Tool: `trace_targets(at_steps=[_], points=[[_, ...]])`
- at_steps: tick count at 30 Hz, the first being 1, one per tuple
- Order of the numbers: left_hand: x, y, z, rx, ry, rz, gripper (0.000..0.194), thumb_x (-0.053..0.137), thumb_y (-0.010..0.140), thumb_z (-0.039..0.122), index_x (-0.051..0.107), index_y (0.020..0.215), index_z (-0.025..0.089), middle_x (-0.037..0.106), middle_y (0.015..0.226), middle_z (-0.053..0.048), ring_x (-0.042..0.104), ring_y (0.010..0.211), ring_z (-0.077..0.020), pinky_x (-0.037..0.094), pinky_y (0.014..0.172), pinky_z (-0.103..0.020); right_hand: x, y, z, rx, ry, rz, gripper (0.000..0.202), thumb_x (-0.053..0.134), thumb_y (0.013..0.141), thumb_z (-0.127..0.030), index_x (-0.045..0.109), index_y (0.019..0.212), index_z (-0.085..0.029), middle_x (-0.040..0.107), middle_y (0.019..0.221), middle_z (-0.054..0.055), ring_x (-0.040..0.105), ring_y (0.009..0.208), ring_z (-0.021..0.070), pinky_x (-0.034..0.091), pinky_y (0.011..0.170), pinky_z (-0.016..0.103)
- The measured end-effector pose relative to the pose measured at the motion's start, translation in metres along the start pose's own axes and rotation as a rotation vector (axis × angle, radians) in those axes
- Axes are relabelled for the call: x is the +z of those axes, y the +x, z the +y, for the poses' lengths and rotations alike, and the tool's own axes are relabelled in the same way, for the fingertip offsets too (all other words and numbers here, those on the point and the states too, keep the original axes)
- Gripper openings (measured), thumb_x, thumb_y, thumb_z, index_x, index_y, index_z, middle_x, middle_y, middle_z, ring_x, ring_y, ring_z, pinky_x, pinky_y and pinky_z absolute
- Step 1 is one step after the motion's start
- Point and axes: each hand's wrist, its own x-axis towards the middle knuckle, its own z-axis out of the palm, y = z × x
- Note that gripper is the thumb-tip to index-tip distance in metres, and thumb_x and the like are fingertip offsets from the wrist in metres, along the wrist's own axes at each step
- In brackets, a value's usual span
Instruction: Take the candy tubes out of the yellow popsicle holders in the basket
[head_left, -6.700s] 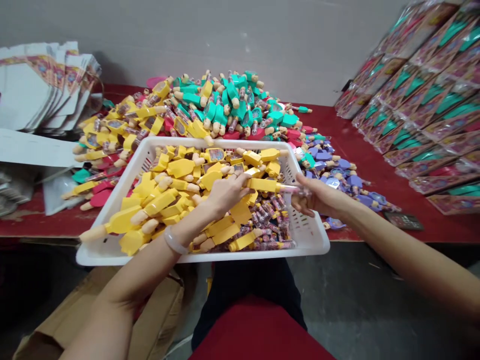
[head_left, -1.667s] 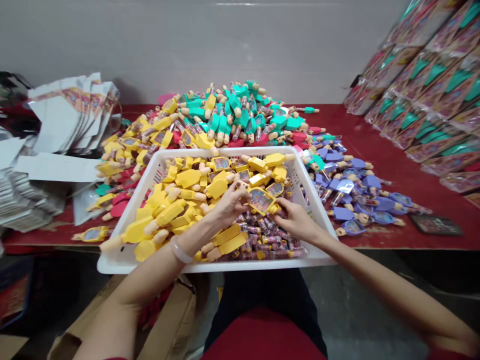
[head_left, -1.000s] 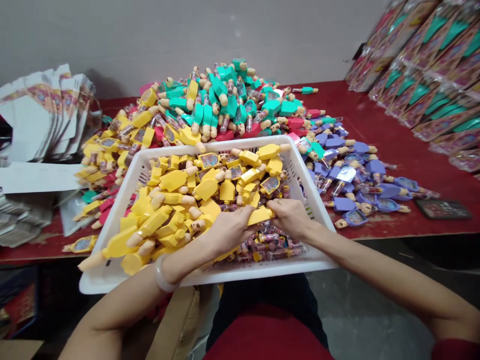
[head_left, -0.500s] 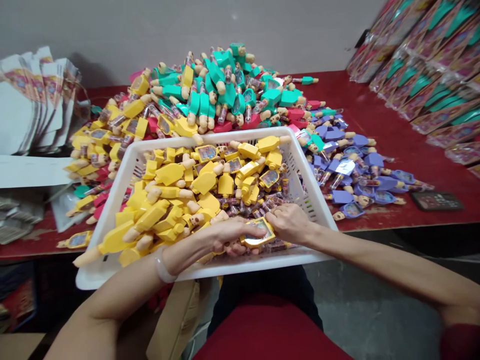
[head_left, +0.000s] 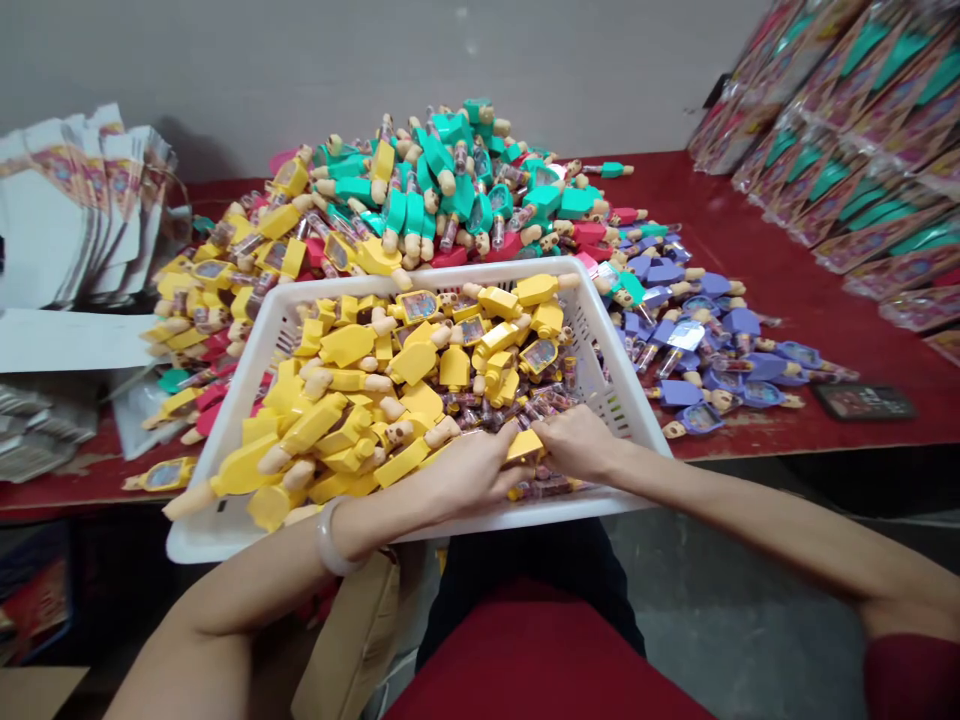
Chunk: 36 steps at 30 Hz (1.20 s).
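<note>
My left hand (head_left: 480,472) is closed around a yellow plastic toy (head_left: 526,444), whose side faces up between my two hands. My right hand (head_left: 579,442) is closed in a fist against the toy's right end; whatever its fingers hold is hidden. Both hands are over the front right part of a white plastic basket (head_left: 480,523). Many yellow toys (head_left: 349,345) with beige figure-shaped ends fill its left and back. Under and behind my hands lie small clear tubes (head_left: 551,400) with coloured contents, some with yellow caps.
Behind the basket, green toys (head_left: 439,155) are heaped with yellow and red ones. Purple toys (head_left: 682,390) and a dark phone-like slab (head_left: 864,401) lie right on the red table (head_left: 750,235). Printed cards (head_left: 105,215) stand left; bagged packs (head_left: 847,180) are stacked right.
The toy in my left hand has tipped from its picture window facing up to its yellow side, and my left fingers have shifted over it. My right fist stays beside it.
</note>
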Motion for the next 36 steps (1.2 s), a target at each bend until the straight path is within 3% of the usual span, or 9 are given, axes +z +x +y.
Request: trace_targets(at_steps=[5,9,16,22,28,30,32,34,36], points=[[0.0,0.005,-0.004,-0.007,0.272,0.083,0.03,0.046,0.095,0.037,0.052,0.116,0.016,0.069,0.087,-0.011,0.068,0.076,-0.0274,0.05,0.066,-0.033,-0.003,0.007,0.004,0.079,0.046,0.032,0.019,0.056,0.081,-0.03,0.066,0.092,-0.019,0.074,0.085,0.01,0.068,0.076,0.0244,0.031,0.057,0.028],[-0.002,0.01,-0.013,0.031,0.415,0.227,0.031,0.046,0.091,0.014,0.053,0.121,0.017,0.066,0.105,-0.014,0.067,0.094,-0.0268,0.052,0.071,-0.033,0.0,0.012,0.012,0.113,0.059,0.179,0.017,0.055,0.08,-0.023,0.064,0.094,-0.018,0.072,0.089,0.008,0.065,0.08,0.0218,0.029,0.059,0.028],[0.002,0.01,-0.018,0.094,0.483,0.356,0.039,0.044,0.091,0.01,0.052,0.129,0.019,0.065,0.112,-0.014,0.065,0.096,-0.024,0.052,0.072,-0.032,0.002,0.008,0.014,0.035,-0.068,0.425,0.016,0.051,0.078,-0.016,0.066,0.083,-0.012,0.069,0.081,0.013,0.06,0.078,0.0238,0.032,0.07,0.034],[0.002,0.011,-0.019,0.224,0.537,0.457,0.038,0.042,0.093,0.012,0.055,0.128,0.022,0.065,0.113,-0.011,0.061,0.099,-0.024,0.05,0.077,-0.033,-0.003,0.007,0.009,0.119,0.14,0.224,0.016,0.054,0.074,-0.018,0.067,0.082,-0.015,0.071,0.082,0.011,0.062,0.075,0.0221,0.035,0.064,0.029],[-0.002,0.03,-0.029,0.371,0.457,0.342,0.042,0.04,0.094,0.011,0.055,0.13,0.026,0.063,0.117,-0.011,0.059,0.102,-0.0226,0.046,0.087,-0.035,-0.004,0.012,0.028,0.077,0.779,-0.255,0.009,0.059,0.071,-0.025,0.061,0.074,-0.017,0.058,0.06,-0.002,0.051,0.052,0.013,0.033,0.047,0.022],[-0.007,0.036,-0.031,0.343,0.381,0.302,0.037,0.044,0.094,0.015,0.057,0.128,0.025,0.063,0.118,-0.011,0.06,0.103,-0.0219,0.046,0.088,-0.033,-0.012,0.013,0.039,0.065,0.854,-0.303,0.021,0.064,0.073,-0.033,0.063,0.085,-0.016,0.059,0.063,-0.002,0.049,0.05,0.0123,0.034,0.046,0.022],[-0.016,0.038,-0.033,0.218,0.291,0.276,0.034,0.054,0.092,0.026,0.059,0.125,0.023,0.066,0.113,-0.011,0.062,0.101,-0.0229,0.047,0.085,-0.031,-0.023,0.012,0.05,0.071,0.757,-0.152,0.037,0.068,0.074,-0.037,0.063,0.104,-0.015,0.066,0.077,0.002,0.057,0.06,0.0155,0.041,0.053,0.024],[-0.031,0.036,-0.038,0.04,0.184,0.273,0.035,0.062,0.087,0.037,0.062,0.118,0.02,0.068,0.103,-0.01,0.064,0.094,-0.0248,0.048,0.079,-0.031,-0.031,0.009,0.058,0.16,0.484,0.052,0.05,0.065,0.079,-0.037,0.056,0.122,-0.014,0.069,0.097,0.01,0.064,0.081,0.0219,0.046,0.066,0.027],[-0.051,0.03,-0.051,-0.09,-0.005,0.237,0.035,0.068,0.081,0.045,0.066,0.105,0.019,0.068,0.091,-0.008,0.065,0.083,-0.0244,0.048,0.072,-0.03,-0.03,0.007,0.061,0.281,0.183,0.071,0.044,0.055,0.088,-0.035,0.057,0.124,-0.01,0.068,0.106,0.018,0.065,0.096,0.0283,0.048,0.074,0.032]])
